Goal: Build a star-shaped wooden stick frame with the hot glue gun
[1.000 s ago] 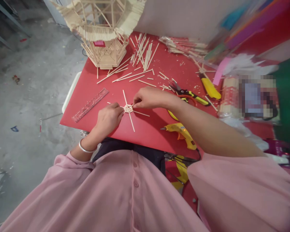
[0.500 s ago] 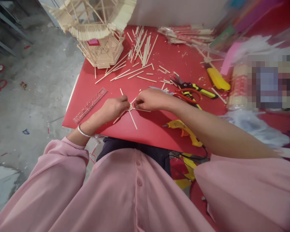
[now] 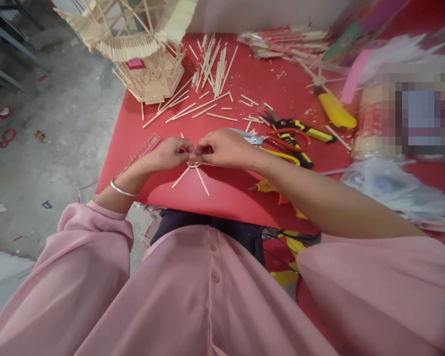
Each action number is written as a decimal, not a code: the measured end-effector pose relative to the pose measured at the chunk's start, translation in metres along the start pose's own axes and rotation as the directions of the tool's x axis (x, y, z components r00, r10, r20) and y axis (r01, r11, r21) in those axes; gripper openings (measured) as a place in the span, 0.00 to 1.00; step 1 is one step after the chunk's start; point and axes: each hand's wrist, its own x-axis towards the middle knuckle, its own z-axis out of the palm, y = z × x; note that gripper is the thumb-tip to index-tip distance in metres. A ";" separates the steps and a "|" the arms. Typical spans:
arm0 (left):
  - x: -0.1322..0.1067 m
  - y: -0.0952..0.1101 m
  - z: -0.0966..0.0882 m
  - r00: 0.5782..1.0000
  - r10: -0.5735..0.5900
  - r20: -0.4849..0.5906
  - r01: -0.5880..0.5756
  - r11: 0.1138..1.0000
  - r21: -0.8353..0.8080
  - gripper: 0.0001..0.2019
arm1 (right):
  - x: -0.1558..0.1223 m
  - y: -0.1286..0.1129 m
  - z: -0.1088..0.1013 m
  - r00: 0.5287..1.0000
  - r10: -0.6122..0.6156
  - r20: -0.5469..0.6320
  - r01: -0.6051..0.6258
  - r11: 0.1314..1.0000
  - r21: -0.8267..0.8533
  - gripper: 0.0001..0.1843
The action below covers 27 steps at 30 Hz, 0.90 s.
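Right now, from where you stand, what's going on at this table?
A person in a pink top has the fingertips of the left hand and right hand close together over the hub of a small stick frame at the red table. The fingers hide what exactly they pinch. A yellow glue gun lies partly hidden by the right forearm. Farther back are loose sticks and a larger stick-built model with a flared roof.
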 end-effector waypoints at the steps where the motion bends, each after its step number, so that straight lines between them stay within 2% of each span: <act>1: 0.000 0.002 -0.001 0.997 -0.071 0.015 0.072 0.989 -0.130 0.04 | 0.000 -0.001 0.002 0.999 -0.012 -0.044 0.013 0.999 0.033 0.16; 4: -0.002 0.002 0.000 0.979 -0.201 0.040 0.197 0.867 -0.458 0.08 | 0.001 -0.001 0.007 0.986 -0.009 -0.169 0.034 0.989 0.147 0.14; 9: -0.003 0.001 0.011 0.953 -0.292 -0.076 0.161 0.706 -0.690 0.11 | 0.001 -0.003 0.013 0.962 0.067 -0.266 0.025 0.944 0.329 0.13; 14: -0.005 0.004 0.023 0.929 -0.327 -0.172 0.089 0.651 -0.754 0.11 | 0.000 -0.006 0.015 0.953 0.111 -0.283 0.010 0.919 0.394 0.12; 17: -0.008 0.004 0.027 0.916 -0.345 -0.204 0.080 0.657 -0.749 0.09 | 0.000 -0.007 0.014 0.965 0.142 -0.220 -0.027 0.890 0.455 0.12; 21: -0.011 0.002 0.031 0.912 -0.346 -0.220 0.071 0.662 -0.746 0.08 | 0.001 -0.010 0.010 0.969 0.182 -0.165 -0.080 0.868 0.491 0.11; 27: -0.014 -0.001 0.035 0.918 -0.352 -0.182 0.102 0.652 -0.751 0.08 | 0.001 -0.015 0.006 0.971 0.196 -0.136 -0.120 0.895 0.429 0.11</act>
